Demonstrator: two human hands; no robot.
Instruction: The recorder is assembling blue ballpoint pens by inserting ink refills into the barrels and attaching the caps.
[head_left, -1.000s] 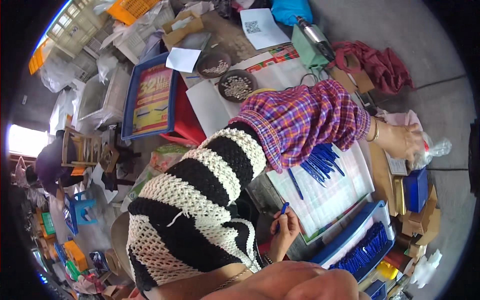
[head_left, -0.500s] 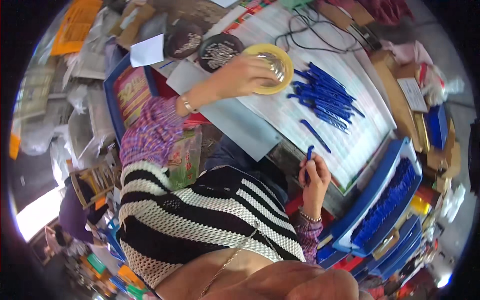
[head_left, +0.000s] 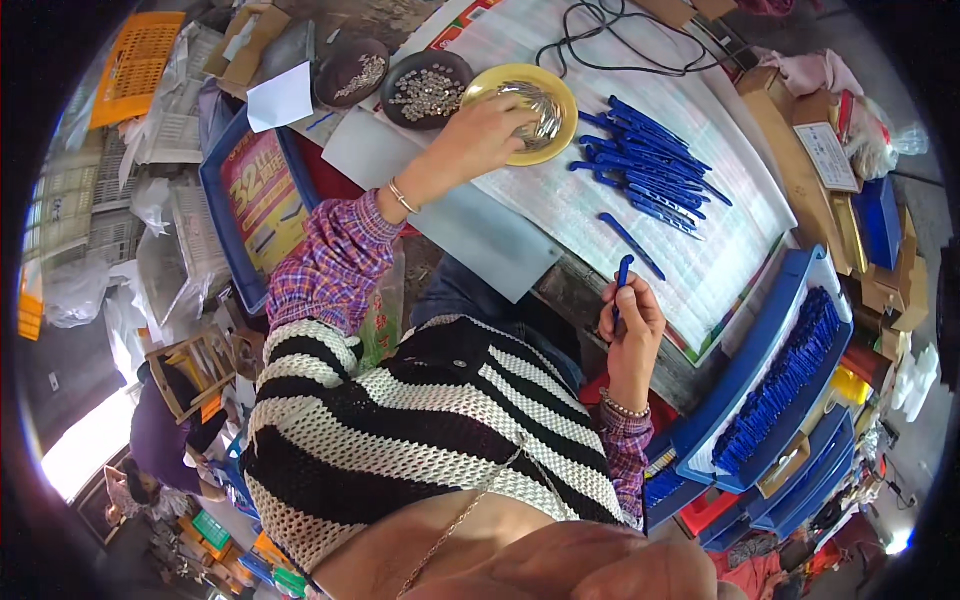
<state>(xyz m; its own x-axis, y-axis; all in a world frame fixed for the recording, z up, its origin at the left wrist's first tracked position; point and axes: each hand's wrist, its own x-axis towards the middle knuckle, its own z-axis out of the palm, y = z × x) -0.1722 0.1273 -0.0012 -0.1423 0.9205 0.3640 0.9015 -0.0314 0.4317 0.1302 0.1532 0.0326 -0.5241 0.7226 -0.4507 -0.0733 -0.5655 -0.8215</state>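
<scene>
My left hand [head_left: 488, 132] reaches into a yellow bowl [head_left: 571, 112], its fingers bent down among slim shiny metal pieces [head_left: 549, 118]; what the fingertips pinch, if anything, is hidden. In my right hand [head_left: 635, 325] a slim blue plastic handle [head_left: 624, 272] stands upright between thumb and fingers, its hooked end sticking up. Just beyond that hand a single blue handle [head_left: 632, 245] of like shape lies on the papered table. Farther off, right of the bowl, is a loose pile of blue handles [head_left: 645, 160].
Two dark bowls hold small metal parts: one [head_left: 428, 90] beside the yellow bowl, another [head_left: 350, 72] farther left. At right a blue crate [head_left: 700, 440] is filled with blue pieces. A black cable [head_left: 640, 66] loops across the table's far side. Another person [head_left: 165, 440] bends at lower left.
My left hand has shifted slightly left and its fingers dip deeper into the yellow bowl. My right hand keeps its hold on the blue handle. The whole view has moved a little.
</scene>
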